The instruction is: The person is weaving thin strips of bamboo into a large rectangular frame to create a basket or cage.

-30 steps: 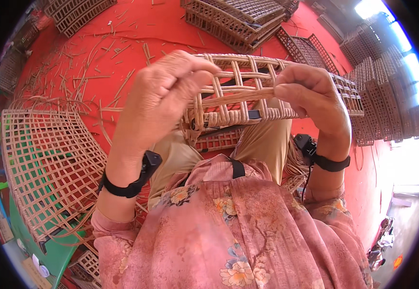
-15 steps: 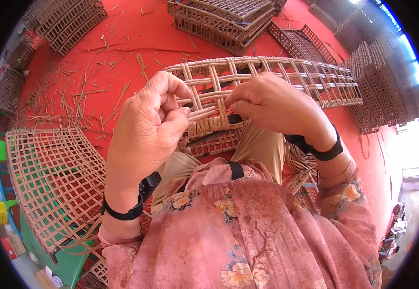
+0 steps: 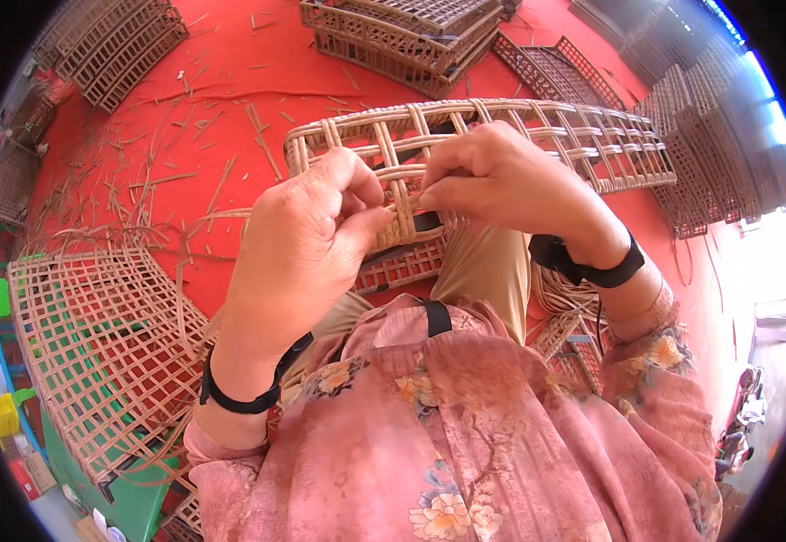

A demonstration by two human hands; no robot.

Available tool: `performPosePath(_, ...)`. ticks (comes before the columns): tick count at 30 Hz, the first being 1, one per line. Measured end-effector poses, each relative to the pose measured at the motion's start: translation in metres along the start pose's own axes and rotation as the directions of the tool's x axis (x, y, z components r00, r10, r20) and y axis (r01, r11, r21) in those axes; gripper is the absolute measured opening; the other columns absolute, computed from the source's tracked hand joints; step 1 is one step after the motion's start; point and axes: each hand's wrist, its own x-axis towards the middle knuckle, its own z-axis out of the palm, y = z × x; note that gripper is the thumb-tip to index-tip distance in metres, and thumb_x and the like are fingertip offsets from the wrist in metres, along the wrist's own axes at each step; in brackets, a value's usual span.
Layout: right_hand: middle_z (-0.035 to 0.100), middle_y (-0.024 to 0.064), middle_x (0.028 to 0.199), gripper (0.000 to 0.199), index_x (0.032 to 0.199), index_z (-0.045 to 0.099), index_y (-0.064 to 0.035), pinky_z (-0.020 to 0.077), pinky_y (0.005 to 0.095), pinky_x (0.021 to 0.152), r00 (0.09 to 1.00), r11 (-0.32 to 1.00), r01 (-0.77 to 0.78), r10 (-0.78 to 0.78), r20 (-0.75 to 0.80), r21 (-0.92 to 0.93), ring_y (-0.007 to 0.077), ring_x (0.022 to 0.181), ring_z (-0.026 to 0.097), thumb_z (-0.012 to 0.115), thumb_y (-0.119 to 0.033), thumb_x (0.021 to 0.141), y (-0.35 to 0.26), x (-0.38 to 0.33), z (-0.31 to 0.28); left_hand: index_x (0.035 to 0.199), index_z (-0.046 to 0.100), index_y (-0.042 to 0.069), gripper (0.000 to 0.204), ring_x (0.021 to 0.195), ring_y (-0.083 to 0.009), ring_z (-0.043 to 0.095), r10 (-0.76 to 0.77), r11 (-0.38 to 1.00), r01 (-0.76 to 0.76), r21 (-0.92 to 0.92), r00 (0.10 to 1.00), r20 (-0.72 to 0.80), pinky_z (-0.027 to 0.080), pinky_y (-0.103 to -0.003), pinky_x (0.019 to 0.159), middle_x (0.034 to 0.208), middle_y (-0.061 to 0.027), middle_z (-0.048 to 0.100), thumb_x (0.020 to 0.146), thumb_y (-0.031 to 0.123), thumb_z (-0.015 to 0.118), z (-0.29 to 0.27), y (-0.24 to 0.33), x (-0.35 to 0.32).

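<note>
A long, open-weave rattan tray (image 3: pixel 382 137) lies across my lap, its near left corner wrapped in tight bands of cane. My left hand (image 3: pixel 307 239) is closed, thumb against fingers, pinching a cane strand at that corner. The pale end of a strand (image 3: pixel 228 214) sticks out to the left behind this hand. Close beside it, my right hand (image 3: pixel 506 181) is also closed, with thumb and fingertips pressed on a strand of the weave. The fingers partly hide the cane between them. Both wrists wear black bands.
On the left, a large woven lattice panel (image 3: pixel 104 334) leans over a green stool (image 3: pixel 131 501). Stacked rattan trays (image 3: pixel 393 50) stand ahead, with more stacks (image 3: pixel 709 154) at the right. Cane offcuts litter the red floor cover (image 3: pixel 221 81). A coil of strands (image 3: pixel 564 298) lies right of my knee.
My left hand has moved right, closer to my right hand, and now covers the corner strands seen before. The tray has shifted slightly left in view.
</note>
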Motion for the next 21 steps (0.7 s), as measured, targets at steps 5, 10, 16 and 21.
performPosePath(5,0.055,-0.0006,0.06,0.017,0.082,0.069,-0.0007,0.0362,0.0233,0.045,0.967,0.963,-0.12,0.168,-0.19,0.243,0.0056,0.051,0.048,0.067,-0.018,0.083,0.006,-0.046,-0.04,0.096,0.062,0.002,0.011,0.064,-0.0059,0.051,0.253,0.953,-0.228,0.201,0.962,-0.108,0.043,-0.022,0.059,0.078,-0.0014,0.058,0.088,0.009,0.065,0.014,0.003,0.008)
performPosePath(10,0.051,-0.003,0.055,0.021,0.088,0.069,-0.0021,0.032,0.0204,0.042,0.964,0.905,-0.086,0.18,-0.193,0.416,0.0025,0.047,0.044,0.065,-0.023,0.089,0.025,-0.055,-0.037,0.102,0.062,0.0,0.015,0.071,-0.0068,0.059,0.15,0.962,-0.139,-0.236,0.988,0.03,0.049,-0.023,0.063,0.082,-0.0011,0.061,0.092,0.012,0.062,0.047,0.01,0.024)
performPosePath(16,0.054,-0.0001,0.057,0.025,0.099,0.069,0.0012,0.0376,0.0223,0.044,0.972,0.92,-0.173,0.217,-0.09,0.352,0.0059,0.047,0.049,0.057,-0.02,0.092,0.038,-0.046,-0.026,0.1,0.058,0.003,0.011,0.07,-0.0066,0.055,0.058,0.948,-0.077,-0.31,0.996,-0.07,0.046,-0.023,0.062,0.075,-0.001,0.059,0.091,0.005,0.062,0.051,0.009,0.024)
performPosePath(21,0.062,0.0056,0.059,0.026,0.104,0.068,0.0026,0.0449,0.0242,0.049,0.986,0.983,-0.144,0.152,-0.065,0.112,0.0098,0.048,0.056,0.054,-0.013,0.089,0.032,-0.039,-0.034,0.1,0.051,0.004,0.016,0.069,-0.0261,0.066,0.079,0.981,-0.04,0.19,0.976,-0.204,0.05,-0.034,0.062,0.084,-0.0133,0.064,0.089,0.008,0.063,0.055,0.013,0.018)
